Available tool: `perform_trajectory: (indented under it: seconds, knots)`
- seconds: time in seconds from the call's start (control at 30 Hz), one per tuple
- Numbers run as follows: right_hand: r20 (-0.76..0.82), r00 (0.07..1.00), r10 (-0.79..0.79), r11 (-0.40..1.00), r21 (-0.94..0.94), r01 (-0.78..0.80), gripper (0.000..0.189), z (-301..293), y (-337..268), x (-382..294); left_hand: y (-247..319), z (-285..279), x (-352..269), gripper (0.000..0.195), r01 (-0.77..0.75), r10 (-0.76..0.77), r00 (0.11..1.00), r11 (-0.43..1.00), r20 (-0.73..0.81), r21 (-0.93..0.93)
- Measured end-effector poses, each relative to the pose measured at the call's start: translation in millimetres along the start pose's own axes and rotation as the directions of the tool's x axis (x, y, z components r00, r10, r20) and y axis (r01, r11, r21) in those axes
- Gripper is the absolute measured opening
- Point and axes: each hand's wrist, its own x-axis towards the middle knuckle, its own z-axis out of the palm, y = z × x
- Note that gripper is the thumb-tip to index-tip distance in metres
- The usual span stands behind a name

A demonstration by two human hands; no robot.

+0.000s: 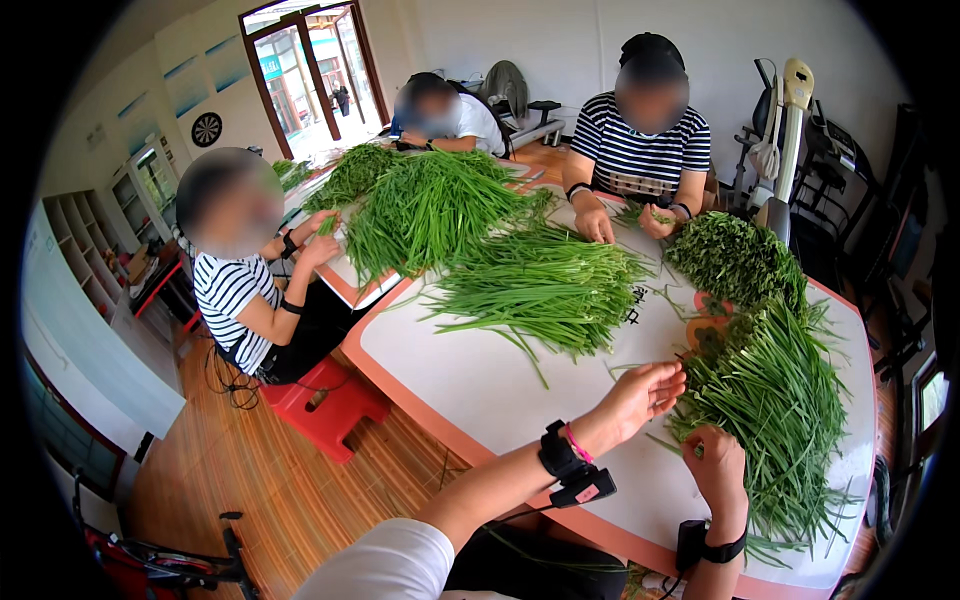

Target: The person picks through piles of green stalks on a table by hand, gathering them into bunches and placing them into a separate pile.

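My left hand (643, 396) is held over the white table with pink edging (450, 375), its fingers loosely extended towards a pile of long green garlic chives (780, 412). Nothing shows in its palm. Lower and to the right, my right hand (716, 459) has its fingers curled, close against the left side of the same pile. A speck of green shows by the fingertips, but whether they grip a stem is hidden. Both wrists wear black straps with small boxes. Another heap of chives (547, 289) lies across the table's middle.
Behind the near chives sits a mound of leafy greens (735, 259). A person in a striped shirt (641, 150) handles greens opposite; another (240, 300) holds stems at left beside a red plastic stool (322, 405). Farther back are a large chive heap (435, 202) and a third person (465, 124).
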Motion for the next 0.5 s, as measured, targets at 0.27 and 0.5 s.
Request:
perform_trajectory:
  seconds: [0.27,0.5]
  knots:
    - [-0.153,0.982,0.114,0.949,0.308,-0.062,0.01,2.7,-10.5,9.6,-35.1,-3.7,-0.4,0.03,-0.051,-0.019,0.983,0.928,0.181,0.37]
    - [0.001,0.975,0.221,0.902,0.379,-0.205,0.012,8.9,-13.5,7.0,-38.1,-13.8,0.1,0.031,-0.263,0.203,0.956,0.913,0.211,0.312]
